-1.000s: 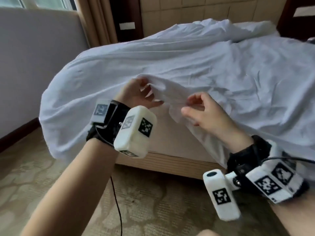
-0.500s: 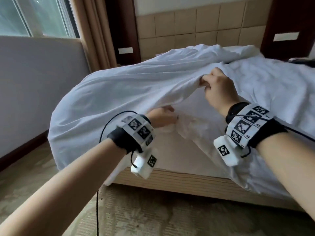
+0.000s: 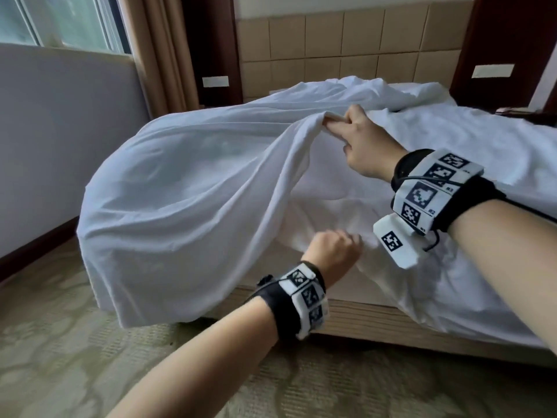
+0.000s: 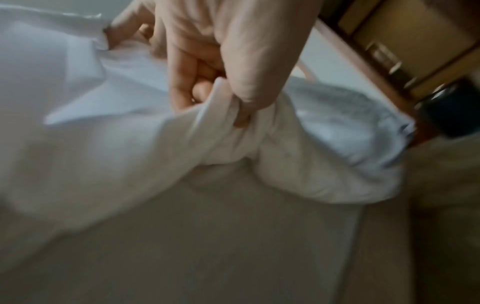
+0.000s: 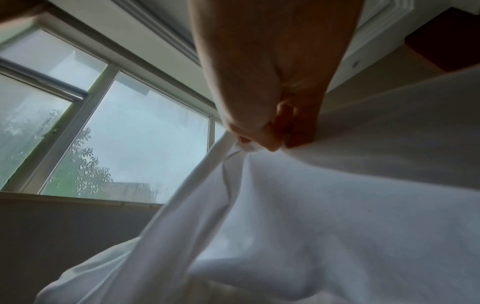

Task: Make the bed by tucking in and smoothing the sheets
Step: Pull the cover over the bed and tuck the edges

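A white top sheet [image 3: 187,188] billows over the bed's foot corner and hangs toward the floor. My right hand [image 3: 358,140] grips a bunched fold of it and holds it lifted above the mattress; the right wrist view shows the fold [image 5: 244,148] pinched between thumb and fingers. Below it my left hand [image 3: 334,248] is curled round a gather of the under sheet [image 3: 340,206] at the mattress edge. The left wrist view shows that gather [image 4: 233,131] held between thumb and fingers, though blurred.
The wooden bed base [image 3: 361,318] runs along the foot. A padded headboard [image 3: 346,46] stands behind, a window [image 3: 60,22] and curtain [image 3: 150,49] to the left. Patterned carpet [image 3: 75,342] covers the floor between bed and white wall [image 3: 60,131].
My right hand has carried the top sheet up and back over the bed. The left hand dropped under it to the mattress edge and took hold of the under sheet.
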A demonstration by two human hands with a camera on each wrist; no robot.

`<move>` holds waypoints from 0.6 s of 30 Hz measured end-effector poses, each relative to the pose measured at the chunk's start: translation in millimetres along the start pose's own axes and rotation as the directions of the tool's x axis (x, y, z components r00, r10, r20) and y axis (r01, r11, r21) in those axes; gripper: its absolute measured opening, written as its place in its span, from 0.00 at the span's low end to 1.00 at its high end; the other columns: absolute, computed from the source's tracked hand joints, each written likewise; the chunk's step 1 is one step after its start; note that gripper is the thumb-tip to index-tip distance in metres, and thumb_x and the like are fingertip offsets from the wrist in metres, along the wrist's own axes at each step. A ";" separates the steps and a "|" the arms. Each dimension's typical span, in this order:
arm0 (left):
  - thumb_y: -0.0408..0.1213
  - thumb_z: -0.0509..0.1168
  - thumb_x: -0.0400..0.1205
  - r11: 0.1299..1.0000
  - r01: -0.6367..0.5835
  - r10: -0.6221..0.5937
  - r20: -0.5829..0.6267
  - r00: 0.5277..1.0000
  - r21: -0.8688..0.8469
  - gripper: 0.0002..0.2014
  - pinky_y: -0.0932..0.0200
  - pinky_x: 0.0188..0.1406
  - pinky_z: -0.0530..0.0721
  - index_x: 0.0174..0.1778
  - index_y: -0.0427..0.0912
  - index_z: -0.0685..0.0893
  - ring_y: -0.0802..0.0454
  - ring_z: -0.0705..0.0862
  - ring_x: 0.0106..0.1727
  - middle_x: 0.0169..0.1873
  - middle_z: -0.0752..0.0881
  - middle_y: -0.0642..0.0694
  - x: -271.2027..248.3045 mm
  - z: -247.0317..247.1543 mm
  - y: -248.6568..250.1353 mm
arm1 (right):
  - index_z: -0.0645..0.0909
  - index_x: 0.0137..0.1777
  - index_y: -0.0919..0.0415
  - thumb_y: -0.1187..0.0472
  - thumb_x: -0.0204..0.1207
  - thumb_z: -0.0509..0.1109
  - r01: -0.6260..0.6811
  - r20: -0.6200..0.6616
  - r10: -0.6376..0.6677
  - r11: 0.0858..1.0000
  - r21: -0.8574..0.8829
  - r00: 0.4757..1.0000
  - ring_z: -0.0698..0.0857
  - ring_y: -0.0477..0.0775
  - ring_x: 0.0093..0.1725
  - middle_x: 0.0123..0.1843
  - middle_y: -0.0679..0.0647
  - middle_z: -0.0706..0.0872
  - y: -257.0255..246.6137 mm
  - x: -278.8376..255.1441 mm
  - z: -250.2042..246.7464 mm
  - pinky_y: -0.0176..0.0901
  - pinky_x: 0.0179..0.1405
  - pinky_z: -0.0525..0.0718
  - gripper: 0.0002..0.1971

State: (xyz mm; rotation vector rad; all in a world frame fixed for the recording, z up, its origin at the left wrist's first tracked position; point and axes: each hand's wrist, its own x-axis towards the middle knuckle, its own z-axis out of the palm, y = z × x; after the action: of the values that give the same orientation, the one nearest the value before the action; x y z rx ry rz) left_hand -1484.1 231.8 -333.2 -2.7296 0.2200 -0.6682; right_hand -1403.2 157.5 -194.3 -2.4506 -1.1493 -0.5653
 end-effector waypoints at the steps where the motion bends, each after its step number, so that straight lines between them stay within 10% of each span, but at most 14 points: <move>1: 0.34 0.53 0.65 0.999 -0.015 0.013 -0.031 0.999 -0.047 0.13 0.73 0.12 0.63 0.19 0.43 0.80 0.57 0.74 0.10 0.12 0.76 0.50 -15.5 5.0 9.5 | 0.65 0.79 0.46 0.77 0.77 0.56 0.014 0.063 -0.015 1.000 0.014 0.998 0.75 0.61 0.51 0.51 0.54 0.63 2.4 -4.2 7.0 0.49 0.61 0.77 0.34; 5: 0.32 0.52 0.66 0.997 -0.047 0.040 -0.108 0.993 -0.068 0.07 0.73 0.11 0.64 0.29 0.43 0.76 0.55 0.74 0.10 0.15 0.76 0.51 -89.7 46.3 17.9 | 0.70 0.77 0.53 0.79 0.71 0.58 0.088 0.379 -0.124 0.990 0.111 0.917 0.77 0.61 0.65 0.65 0.58 0.78 3.7 -43.5 47.3 0.45 0.66 0.73 0.35; 9: 0.34 0.54 0.67 0.996 -0.008 -0.003 -0.136 0.991 -0.086 0.05 0.73 0.09 0.63 0.36 0.44 0.73 0.54 0.74 0.10 0.17 0.77 0.50 -117.7 67.7 7.3 | 0.62 0.80 0.42 0.75 0.73 0.58 0.113 0.680 -0.064 0.993 -0.028 0.730 0.74 0.55 0.71 0.79 0.49 0.68 1.0 -103.3 97.6 0.39 0.62 0.74 0.38; 15: 0.34 0.53 0.67 0.993 -0.037 0.012 -0.218 0.976 -0.109 0.09 0.67 0.12 0.68 0.37 0.45 0.77 0.51 0.78 0.17 0.23 0.79 0.51 -117.1 69.7 6.0 | 0.52 0.81 0.40 0.56 0.71 0.65 0.212 0.624 -0.016 0.947 -0.240 0.781 0.69 0.60 0.70 0.70 0.56 0.65 7.5 -148.8 134.3 0.53 0.70 0.69 0.40; 18: 0.37 0.54 0.67 0.962 0.008 -0.031 -0.077 0.997 -0.273 0.14 0.62 0.18 0.74 0.43 0.49 0.82 0.48 0.83 0.31 0.37 0.83 0.51 -127.3 67.8 4.6 | 0.74 0.69 0.41 0.49 0.60 0.68 0.349 0.531 -0.161 0.895 -0.276 0.832 0.69 0.58 0.62 0.59 0.53 0.75 13.8 -167.4 141.1 0.56 0.62 0.60 0.31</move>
State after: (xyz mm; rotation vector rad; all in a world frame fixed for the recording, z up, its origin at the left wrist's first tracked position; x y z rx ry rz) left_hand -1564.2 274.2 -445.4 -2.9716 0.3267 -0.8093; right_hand -1462.7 111.9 -400.4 -2.8814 -1.7415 -0.2253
